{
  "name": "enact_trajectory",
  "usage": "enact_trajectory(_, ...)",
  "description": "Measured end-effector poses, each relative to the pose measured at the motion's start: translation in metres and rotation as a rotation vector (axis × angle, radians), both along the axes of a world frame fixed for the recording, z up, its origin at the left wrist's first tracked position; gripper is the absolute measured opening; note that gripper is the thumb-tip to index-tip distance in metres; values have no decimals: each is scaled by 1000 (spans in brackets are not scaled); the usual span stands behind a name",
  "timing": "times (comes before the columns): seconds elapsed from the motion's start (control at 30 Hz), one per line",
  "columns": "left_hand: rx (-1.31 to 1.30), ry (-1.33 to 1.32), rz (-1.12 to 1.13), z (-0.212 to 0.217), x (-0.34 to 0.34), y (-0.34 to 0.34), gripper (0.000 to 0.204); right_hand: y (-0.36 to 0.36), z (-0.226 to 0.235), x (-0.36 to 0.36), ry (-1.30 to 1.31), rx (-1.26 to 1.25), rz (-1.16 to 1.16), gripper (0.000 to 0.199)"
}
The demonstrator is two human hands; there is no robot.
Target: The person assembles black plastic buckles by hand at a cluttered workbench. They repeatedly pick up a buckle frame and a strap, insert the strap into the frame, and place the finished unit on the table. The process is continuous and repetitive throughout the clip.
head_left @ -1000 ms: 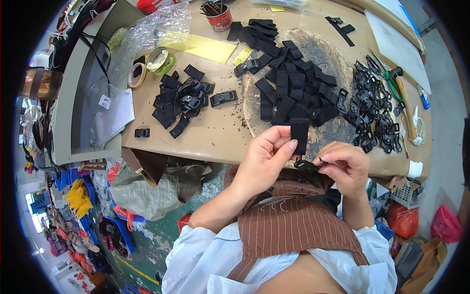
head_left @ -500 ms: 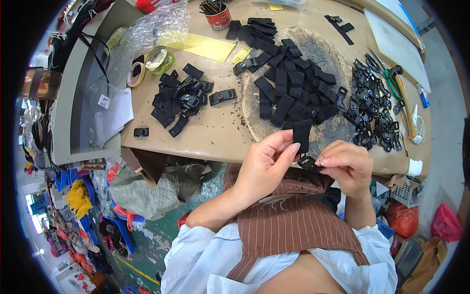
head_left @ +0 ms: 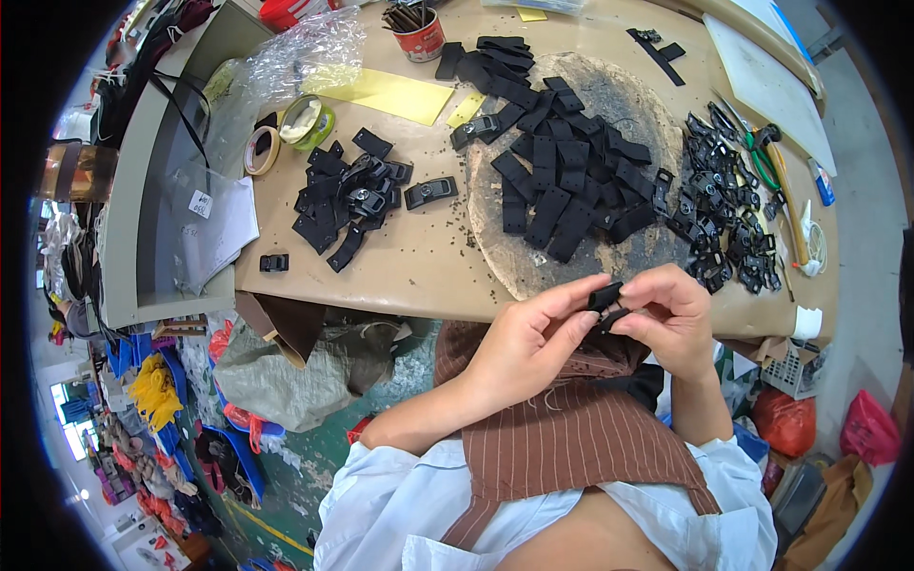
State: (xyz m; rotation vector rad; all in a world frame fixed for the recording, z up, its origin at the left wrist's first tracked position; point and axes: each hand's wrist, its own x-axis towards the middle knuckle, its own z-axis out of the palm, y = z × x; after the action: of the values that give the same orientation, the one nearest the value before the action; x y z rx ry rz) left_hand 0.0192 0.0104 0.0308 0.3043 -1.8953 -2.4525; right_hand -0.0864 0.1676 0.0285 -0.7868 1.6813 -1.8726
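Above my lap, at the bench's front edge, both hands pinch one small work piece. My left hand (head_left: 533,338) is closed on a short black strap (head_left: 605,297), which is folded over between the fingertips. My right hand (head_left: 672,309) is closed at the other side, its thumb and fingers on a small black buckle (head_left: 613,320) under the strap. Fingers hide most of the buckle, and I cannot tell how strap and buckle join. Just beyond my hands, a heap of black strap pieces (head_left: 560,181) lies on a round, worn wooden block (head_left: 505,257).
Black buckles (head_left: 714,205) are piled right of the block, beside a hammer (head_left: 788,200) and green-handled pliers (head_left: 764,164). Strap pieces with buckles (head_left: 352,195) form a smaller heap at left. Behind stand tape rolls (head_left: 262,150) and a red tin (head_left: 419,40) of metal rods.
The strap stood upright from my left fingers; now it is folded down over the buckle. My right hand has moved slightly left and up, and the hands are closer together.
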Motion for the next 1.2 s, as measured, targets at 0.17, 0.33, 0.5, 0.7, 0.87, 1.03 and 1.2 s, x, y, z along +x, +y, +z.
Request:
enact_trajectory(0.17, -10, -54, -53, -6, 2, 2, 30, 0, -3, -5, 53, -106, 63, 22)
enact_trajectory(0.33, -179, -94, -185, 1, 3, -6, 32, -1, 0, -2, -64, -97, 43, 21)
enact_trajectory(0.5, -279, 150, 16, 3, 1, 6, 24, -8, 2, 0, -182, -57, -2, 21)
enact_trajectory(0.7, -665, 70, -104, -3, -4, -11, 28, -6, -3, -15, -84, 106, 151, 23)
enact_trajectory(0.87, -243, -92, -6, -3, -7, -23, 25, 0, -21, -7, -587, -128, 95, 21)
enact_trajectory(1.03, 77, 23, 222, -11, -9, -17, 25, -6, -19, 3, -345, -97, -86, 16)
enact_trajectory(1.2, 95, 30, 300, -18, -10, -14, 21, -11, -15, 3, -253, -106, -90, 14)
